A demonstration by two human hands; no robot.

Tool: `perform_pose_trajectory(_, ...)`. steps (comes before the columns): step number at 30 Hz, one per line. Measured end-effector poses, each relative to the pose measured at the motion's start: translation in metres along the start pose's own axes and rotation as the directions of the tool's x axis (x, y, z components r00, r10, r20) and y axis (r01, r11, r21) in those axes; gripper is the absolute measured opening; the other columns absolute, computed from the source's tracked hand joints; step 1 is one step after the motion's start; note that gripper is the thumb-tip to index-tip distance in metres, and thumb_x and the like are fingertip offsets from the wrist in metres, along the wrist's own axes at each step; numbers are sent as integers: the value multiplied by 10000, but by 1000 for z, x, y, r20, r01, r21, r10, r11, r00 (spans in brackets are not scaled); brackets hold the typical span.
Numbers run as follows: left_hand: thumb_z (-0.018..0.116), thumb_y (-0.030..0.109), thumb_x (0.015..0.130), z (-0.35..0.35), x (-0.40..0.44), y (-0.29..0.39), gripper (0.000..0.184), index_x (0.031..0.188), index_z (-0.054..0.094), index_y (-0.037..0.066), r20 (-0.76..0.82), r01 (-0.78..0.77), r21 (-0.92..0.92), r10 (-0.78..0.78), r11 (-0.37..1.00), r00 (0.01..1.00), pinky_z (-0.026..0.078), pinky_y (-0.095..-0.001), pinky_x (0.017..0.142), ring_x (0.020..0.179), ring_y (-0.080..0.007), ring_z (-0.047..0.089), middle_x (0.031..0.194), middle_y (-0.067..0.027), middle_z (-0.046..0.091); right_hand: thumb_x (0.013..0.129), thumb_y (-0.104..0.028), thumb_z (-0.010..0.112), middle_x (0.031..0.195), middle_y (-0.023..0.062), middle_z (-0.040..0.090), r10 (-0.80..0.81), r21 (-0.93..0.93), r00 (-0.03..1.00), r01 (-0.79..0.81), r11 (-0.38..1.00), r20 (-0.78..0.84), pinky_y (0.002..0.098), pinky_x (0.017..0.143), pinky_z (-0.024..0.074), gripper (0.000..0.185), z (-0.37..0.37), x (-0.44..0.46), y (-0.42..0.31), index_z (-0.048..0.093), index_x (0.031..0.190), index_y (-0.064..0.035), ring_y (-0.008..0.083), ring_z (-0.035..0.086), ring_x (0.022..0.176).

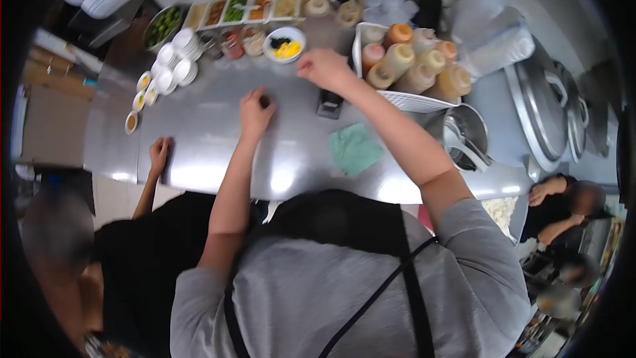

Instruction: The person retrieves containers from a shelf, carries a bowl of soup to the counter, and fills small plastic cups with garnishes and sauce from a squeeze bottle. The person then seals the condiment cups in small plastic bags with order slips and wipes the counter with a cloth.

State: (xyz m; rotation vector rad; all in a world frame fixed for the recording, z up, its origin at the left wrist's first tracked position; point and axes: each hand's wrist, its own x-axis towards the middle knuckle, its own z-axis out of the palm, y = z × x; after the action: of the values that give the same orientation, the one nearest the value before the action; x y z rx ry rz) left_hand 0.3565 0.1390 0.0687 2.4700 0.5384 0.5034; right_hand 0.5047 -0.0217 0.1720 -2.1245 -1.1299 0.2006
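My right hand point(324, 69) is over the steel counter point(218, 113), its fingers pinched together just right of a white bowl point(285, 44) with yellow pieces and dark pieces in it. Whatever those fingers may hold is too small to tell. Lower and to the left, my left hand point(257, 114) is curled, with a dark spot between thumb and fingers that I cannot identify. A black device point(329, 106) lies partly under my right wrist. Below it lies a crumpled green cloth point(356, 149).
Squeeze bottles fill a white basket point(414, 101). Beside it stands a metal pot point(480, 129) with ladles. Stacked white cups point(165, 79), jars and ingredient trays point(238, 10) line the back left. A co-worker's hand point(159, 154) is at the left edge; another person point(553, 209) is at right.
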Motion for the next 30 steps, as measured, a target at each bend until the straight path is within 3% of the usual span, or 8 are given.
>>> perform_pose_trajectory(6, 726, 107, 608, -35, -6, 23, 586, 1150, 517, 26, -161, 132, -107, -148, 985, 976, 411, -376, 859, 989, -332, 501, 1055, -159, 562, 689, -209, 695, 1049, 182, 569, -7, -172, 985, 37, 984, 175, 383, 846, 433, 455, 66, -8, -7, 568, 1105, -76, 323, 547, 968)
perform_pose_trajectory(9, 737, 88, 592, -42, -21, -1, 595, 1141, 520, 14, -143, 195, 17, -191, 981, 971, 426, -379, 838, 972, -340, 514, 1062, -170, 556, 684, -175, 695, 1193, 143, 465, -165, -8, 961, 171, 985, 221, 392, 909, 398, 625, 112, -14, -5, 445, 1252, -105, 336, 457, 1092)
perform_pose_trajectory(16, 717, 140, 687, -32, -51, -39, 553, 1170, 494, -11, -164, 149, -88, -161, 985, 973, 482, -349, 753, 868, -292, 582, 1044, -175, 567, 707, -202, 680, 1104, 118, 479, -197, 153, 972, 177, 972, 129, 390, 816, 443, 533, 130, 1, -16, 462, 1175, -68, 322, 519, 981)
perform_pose_trajectory(18, 641, 195, 796, -38, -56, -41, 469, 1189, 486, -7, 63, 482, -689, -618, 541, 784, 509, -288, 691, 827, -218, 592, 1025, -128, 561, 706, -193, 676, 1089, 118, 484, -275, 183, 951, 247, 951, 142, 388, 812, 443, 516, 134, 0, -24, 471, 1161, -62, 314, 520, 979)
perform_pose_trajectory(19, 641, 195, 796, -38, -57, -41, 469, 1189, 486, -7, 63, 484, -692, -623, 536, 780, 509, -288, 691, 827, -218, 592, 1025, -128, 561, 705, -184, 672, 1073, 118, 490, -347, 212, 927, 314, 926, 141, 387, 808, 442, 500, 137, -1, -29, 479, 1148, -56, 306, 522, 977)
perform_pose_trajectory(21, 569, 234, 859, -45, -54, -33, 431, 1205, 475, -5, 330, 614, -756, -679, 226, 656, 519, -250, 659, 818, -160, 583, 1006, -82, 544, 701, -173, 670, 1069, 118, 495, -373, 115, 915, 358, 926, 154, 385, 803, 446, 488, 150, -5, -31, 487, 1137, -53, 300, 528, 969)
perform_pose_trajectory(28, 621, 231, 823, -26, -45, -32, 457, 1136, 487, -73, 199, 537, -744, -636, 398, 746, 510, -219, 627, 734, -123, 584, 898, -79, 560, 685, -146, 673, 1070, 107, 513, -355, 86, 918, 345, 935, 174, 376, 779, 469, 461, 155, -3, -29, 512, 1105, -50, 297, 553, 947)
perform_pose_trajectory(30, 610, 198, 825, -25, -42, -26, 219, 905, 561, 0, 206, 533, -738, -613, 415, 762, 494, -203, 582, 675, -88, 557, 782, -28, 553, 682, -155, 674, 1132, 104, 505, -320, 104, 920, 303, 947, 228, 367, 839, 448, 487, 156, -1, -22, 514, 1134, -69, 299, 529, 1005)
